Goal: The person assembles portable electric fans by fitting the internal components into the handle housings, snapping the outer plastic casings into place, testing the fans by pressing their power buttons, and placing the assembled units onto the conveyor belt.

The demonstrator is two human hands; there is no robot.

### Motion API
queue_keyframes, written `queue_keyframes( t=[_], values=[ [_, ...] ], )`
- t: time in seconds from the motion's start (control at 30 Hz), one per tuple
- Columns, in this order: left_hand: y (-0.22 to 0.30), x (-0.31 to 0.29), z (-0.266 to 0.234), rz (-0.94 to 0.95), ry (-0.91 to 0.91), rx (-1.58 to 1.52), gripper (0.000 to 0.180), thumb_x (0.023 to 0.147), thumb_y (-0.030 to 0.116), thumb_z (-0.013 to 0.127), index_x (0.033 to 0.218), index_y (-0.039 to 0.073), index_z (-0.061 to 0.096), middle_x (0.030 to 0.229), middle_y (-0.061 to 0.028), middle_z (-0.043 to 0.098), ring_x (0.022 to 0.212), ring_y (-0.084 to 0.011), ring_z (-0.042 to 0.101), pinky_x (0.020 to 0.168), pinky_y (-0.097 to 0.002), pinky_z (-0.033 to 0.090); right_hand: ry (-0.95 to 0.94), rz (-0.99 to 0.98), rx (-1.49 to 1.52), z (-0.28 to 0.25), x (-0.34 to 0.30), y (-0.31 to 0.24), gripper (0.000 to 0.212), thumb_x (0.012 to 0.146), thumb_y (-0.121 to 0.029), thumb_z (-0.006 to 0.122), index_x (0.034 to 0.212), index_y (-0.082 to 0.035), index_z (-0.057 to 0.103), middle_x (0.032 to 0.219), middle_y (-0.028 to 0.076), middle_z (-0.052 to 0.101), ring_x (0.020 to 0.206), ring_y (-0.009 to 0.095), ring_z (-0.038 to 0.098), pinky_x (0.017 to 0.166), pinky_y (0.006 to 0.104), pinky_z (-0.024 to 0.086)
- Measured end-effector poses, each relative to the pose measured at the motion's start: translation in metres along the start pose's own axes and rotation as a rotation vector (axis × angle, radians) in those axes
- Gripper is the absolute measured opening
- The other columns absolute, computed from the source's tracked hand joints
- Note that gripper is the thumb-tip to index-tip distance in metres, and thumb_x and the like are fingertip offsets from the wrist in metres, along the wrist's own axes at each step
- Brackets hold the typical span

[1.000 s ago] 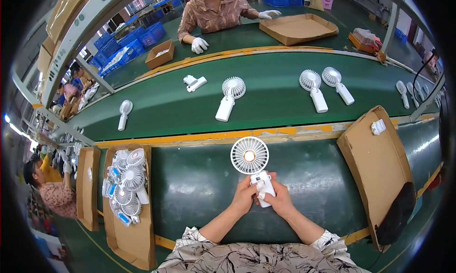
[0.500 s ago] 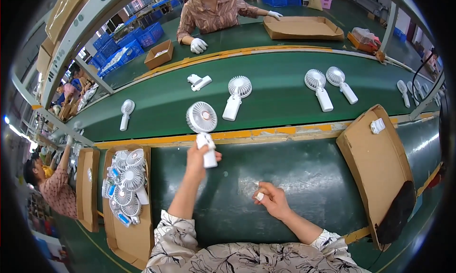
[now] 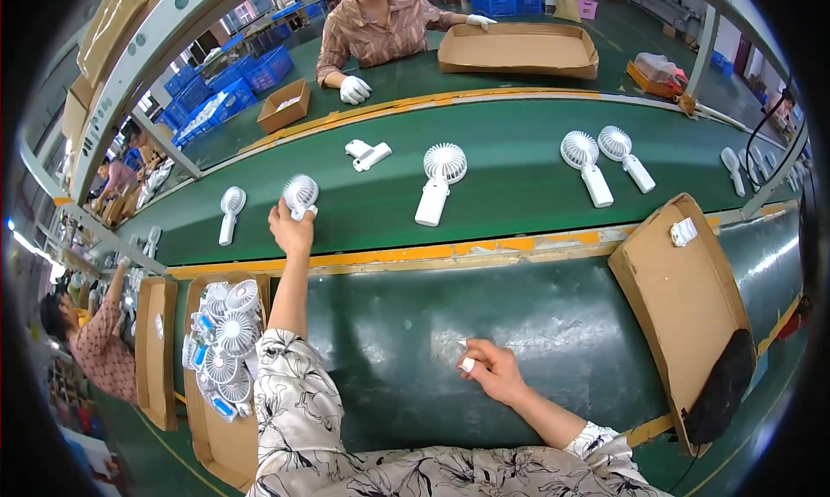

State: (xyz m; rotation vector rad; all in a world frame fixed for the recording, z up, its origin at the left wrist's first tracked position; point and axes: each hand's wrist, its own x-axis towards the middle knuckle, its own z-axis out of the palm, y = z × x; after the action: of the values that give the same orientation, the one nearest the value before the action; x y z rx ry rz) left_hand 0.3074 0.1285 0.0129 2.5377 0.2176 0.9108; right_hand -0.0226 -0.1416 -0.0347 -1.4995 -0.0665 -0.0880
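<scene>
My left hand (image 3: 294, 230) reaches out over the green belt with its fingers closed round a white handheld fan (image 3: 300, 191). The fan's round head points away from me, and the hand covers much of its handle. Just left of it another handheld fan (image 3: 232, 201) lies on the belt. Above the near worktop, my right hand (image 3: 493, 371) is closed, with a white wrap on one finger. A small pale tip shows at its fingertips; what it belongs to is too small to make out.
An open cardboard box (image 3: 201, 441) at my left holds several fans. More fans (image 3: 444, 163) and a bent white fan part (image 3: 368, 154) lie along the belt. A tilted cardboard tray (image 3: 670, 315) stands at my right. Across the belt, a gloved co-worker touches a shallow box (image 3: 519, 51).
My left hand has carried the fan from above the near worktop forward and left onto the belt. My right hand has barely moved. The co-worker's shallow box has shifted left.
</scene>
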Motion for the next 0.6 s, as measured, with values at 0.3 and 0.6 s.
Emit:
queue_keyframes(
  t=[0.3,0.6],
  values=[
    [0.092,-0.141,-0.026,-0.134,-0.568,-0.887,0.027,0.081,0.006,0.049,0.105,-0.002,0.057,0.077,-0.0077,0.062,0.052,-0.0093,0.051,0.05,-0.0234,0.044,0.023,0.015,-0.01,0.0,0.0,0.0,0.028,0.08,-0.009,0.059,0.105,0.001,0.051,0.074,0.009,0.063,0.06,0.011,0.06,0.055,0.0223,0.048],
    [0.103,-0.192,-0.035,-0.309,-0.684,-1.068,0.023,0.083,0.004,0.047,0.101,0.002,0.06,0.066,-0.0025,0.058,0.048,-0.0038,0.043,0.043,-0.018,0.036,0.026,0.015,-0.035,0.004,-0.003,-0.001,0.026,0.079,-0.008,0.059,0.102,0.001,0.052,0.073,0.008,0.063,0.058,0.009,0.057,0.055,0.0219,0.047]
  ],
)
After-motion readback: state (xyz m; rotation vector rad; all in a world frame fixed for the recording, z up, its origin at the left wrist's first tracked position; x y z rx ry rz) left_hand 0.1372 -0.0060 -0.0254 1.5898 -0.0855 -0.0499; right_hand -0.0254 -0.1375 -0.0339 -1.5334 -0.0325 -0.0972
